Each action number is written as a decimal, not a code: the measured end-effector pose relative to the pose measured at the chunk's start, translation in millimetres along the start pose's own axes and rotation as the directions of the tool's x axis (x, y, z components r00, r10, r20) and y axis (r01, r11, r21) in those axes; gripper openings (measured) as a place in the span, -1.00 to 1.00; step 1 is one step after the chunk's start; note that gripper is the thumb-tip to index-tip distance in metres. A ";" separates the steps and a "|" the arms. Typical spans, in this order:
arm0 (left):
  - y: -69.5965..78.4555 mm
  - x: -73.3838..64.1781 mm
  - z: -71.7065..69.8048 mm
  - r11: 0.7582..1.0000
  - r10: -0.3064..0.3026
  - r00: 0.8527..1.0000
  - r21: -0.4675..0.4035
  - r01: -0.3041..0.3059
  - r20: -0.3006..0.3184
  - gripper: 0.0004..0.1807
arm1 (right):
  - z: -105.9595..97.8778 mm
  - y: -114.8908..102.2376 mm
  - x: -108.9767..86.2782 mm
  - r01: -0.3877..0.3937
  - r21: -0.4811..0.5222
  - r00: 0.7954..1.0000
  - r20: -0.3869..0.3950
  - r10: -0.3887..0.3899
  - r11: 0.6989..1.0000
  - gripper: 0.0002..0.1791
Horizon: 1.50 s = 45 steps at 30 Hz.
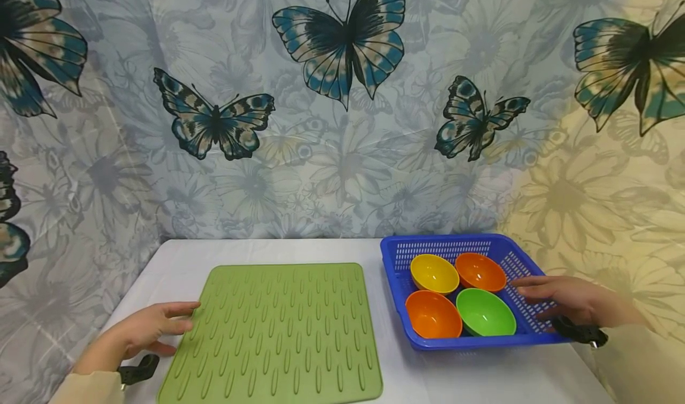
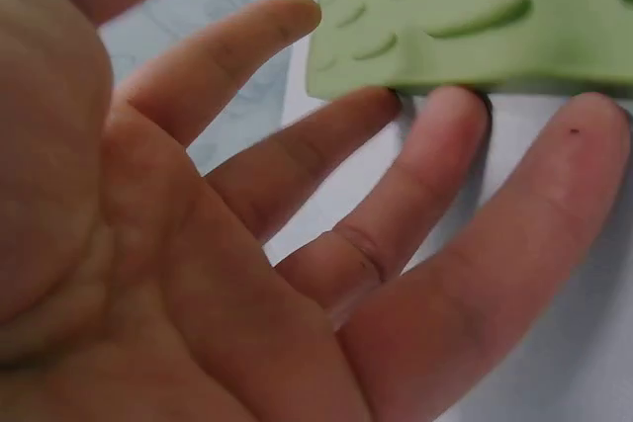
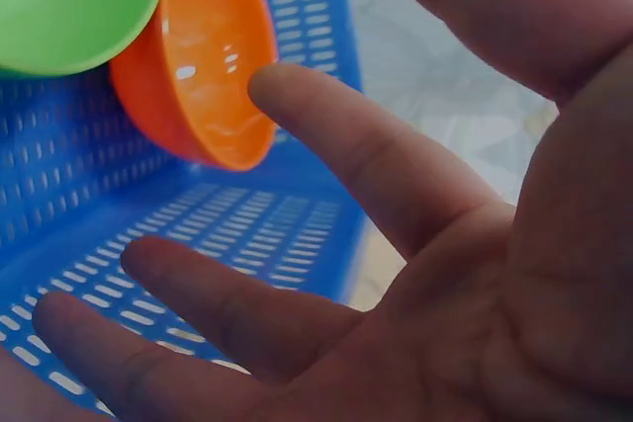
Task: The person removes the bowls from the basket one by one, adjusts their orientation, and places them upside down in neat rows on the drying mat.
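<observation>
A green ridged mat (image 1: 278, 332) lies flat on the white table. At its left edge is my left hand (image 1: 152, 329), fingers extended; in the left wrist view the fingertips (image 2: 457, 111) come right up to the mat's edge. To the right stands a blue perforated basket (image 1: 393, 255) holding a yellow bowl (image 1: 434, 274), a far orange bowl (image 1: 480, 272), a near orange bowl (image 1: 432, 315) and a green bowl (image 1: 486, 312). Beside the basket's right wall is my right hand (image 1: 572, 300), fingers spread and holding nothing. Whether it touches the wall I cannot tell.
The white tablecloth (image 1: 299, 250) shows around the mat and basket. A butterfly-print cloth (image 1: 348, 172) hangs behind the table and along its sides. Each wrist carries a black strap mount, such as the left mount (image 1: 139, 369).
</observation>
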<state>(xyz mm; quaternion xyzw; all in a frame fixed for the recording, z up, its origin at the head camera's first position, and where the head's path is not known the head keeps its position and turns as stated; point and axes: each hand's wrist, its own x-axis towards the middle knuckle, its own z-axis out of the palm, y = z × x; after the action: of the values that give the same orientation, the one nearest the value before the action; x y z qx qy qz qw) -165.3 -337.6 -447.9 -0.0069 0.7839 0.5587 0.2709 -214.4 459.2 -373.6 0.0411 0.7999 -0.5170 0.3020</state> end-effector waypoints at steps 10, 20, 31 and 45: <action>-14.2 6.4 0.9 0.997 -0.040 0.990 0.054 0.048 -0.138 -0.26 | 3.6 7.5 23.6 -0.087 0.033 0.996 -0.015 0.087 0.996 -0.39; -19.7 11.0 9.1 0.990 -0.001 0.976 0.138 0.031 -0.217 -0.39 | 9.4 18.4 36.4 -0.048 0.076 0.995 0.089 0.041 0.996 -0.57; -23.1 13.5 11.0 0.982 0.045 0.971 0.187 -0.001 -0.233 -0.44 | 10.7 15.7 46.5 -0.025 0.056 0.986 0.167 0.016 0.998 -0.65; -15.8 10.8 16.7 0.968 0.023 0.946 0.242 0.059 -0.322 -0.46 | 14.2 16.0 51.0 0.017 -0.023 0.991 0.132 -0.014 1.000 -0.65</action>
<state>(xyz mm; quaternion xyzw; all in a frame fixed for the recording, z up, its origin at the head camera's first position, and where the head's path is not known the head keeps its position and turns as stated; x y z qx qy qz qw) -162.5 -325.8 -470.1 -0.0714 0.8812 0.4449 0.1429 -243.7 441.9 -417.2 -0.0031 0.7848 -0.5110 0.3507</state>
